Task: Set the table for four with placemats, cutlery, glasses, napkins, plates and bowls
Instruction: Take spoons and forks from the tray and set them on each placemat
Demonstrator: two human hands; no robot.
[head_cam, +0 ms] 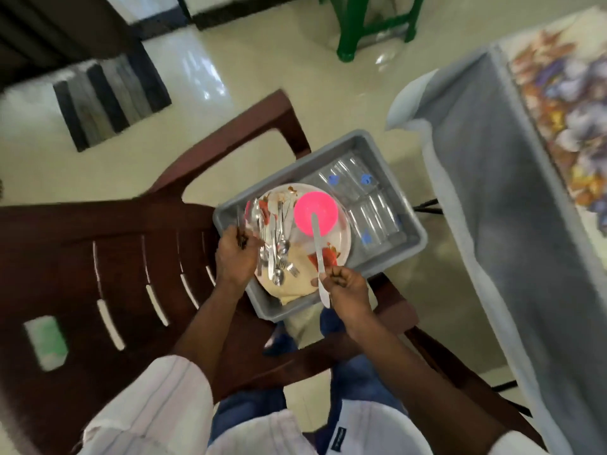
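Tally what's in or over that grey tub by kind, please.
Clear glasses: 4, going by their blue marks
Pink bowl: 1
Plate: 1 showing
Cream cloth: 1
Knife, held by the right hand: 1
Cutlery pile: too blurred to count
Total: 8, cutlery pile aside

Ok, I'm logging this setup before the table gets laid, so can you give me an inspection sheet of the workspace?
Surface: a brown chair carries a grey tub; the table, under a grey cloth and a floral mat, stands to the right.
Job's things: in the tub, a plate bearing a pink bowl, loose cutlery and a yellowish napkin; glasses lie beside it.
Clutter: nothing seen.
Hands: the right hand pinches a knife over the plate; the left hand is at the cutlery, grip unclear.
Cables: nothing seen.
Surroundings: tiled floor, striped rug, green stool.
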